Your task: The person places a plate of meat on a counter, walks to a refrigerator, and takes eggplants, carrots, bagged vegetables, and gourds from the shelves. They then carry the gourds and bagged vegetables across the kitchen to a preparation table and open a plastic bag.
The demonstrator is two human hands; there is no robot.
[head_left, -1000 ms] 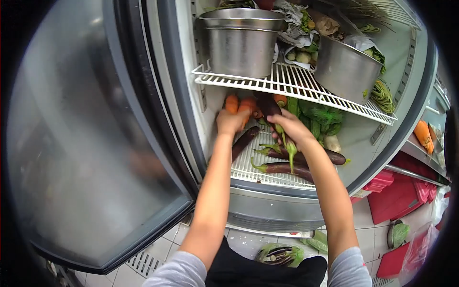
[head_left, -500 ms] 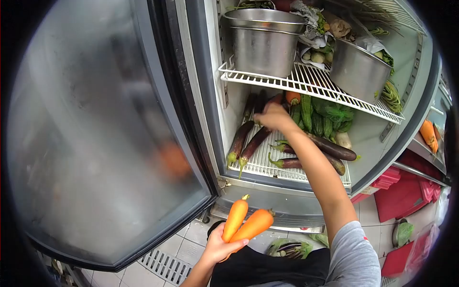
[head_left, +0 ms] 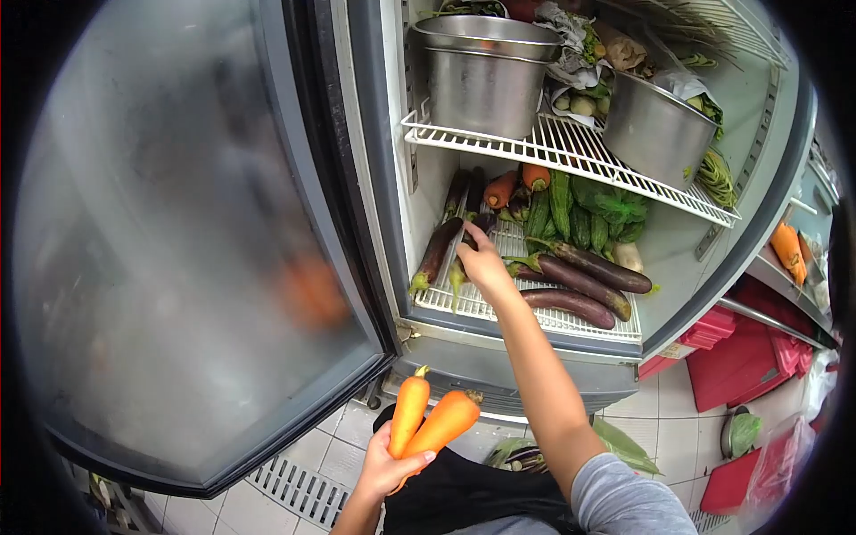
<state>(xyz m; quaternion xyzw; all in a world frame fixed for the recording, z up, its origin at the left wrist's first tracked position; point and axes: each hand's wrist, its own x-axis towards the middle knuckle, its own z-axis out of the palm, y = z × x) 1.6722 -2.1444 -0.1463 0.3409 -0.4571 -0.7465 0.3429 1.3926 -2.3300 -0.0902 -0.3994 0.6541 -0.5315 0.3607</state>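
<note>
My left hand (head_left: 390, 465) is wrapped around the lower ends of two orange carrots (head_left: 408, 413), held in front of the fridge with their tops up. Inside the fridge, my right hand (head_left: 482, 260) grips a dark purple eggplant (head_left: 484, 221) on the lower rack, its fingers partly hiding it. The green stem end of that eggplant points toward the door opening. Another eggplant (head_left: 439, 254) lies just left of it. To the right of my right hand, several long eggplants (head_left: 596, 267) lie across the rack. Behind are carrots (head_left: 501, 189) and green ridged gourds (head_left: 560, 201).
The glass fridge door (head_left: 196, 250) stands open at left. Above, a wire shelf (head_left: 571, 160) bears metal containers (head_left: 486, 80) and wrapped vegetables. A bag of greens (head_left: 615, 201) sits at the lower rack's back right. Red bins (head_left: 731, 357) stand on the floor at right.
My right hand has drawn back from the rear of the rack to the left-hand eggplant, which has shifted deeper. Carrots at the back are uncovered. My left hand still holds the two carrots.
</note>
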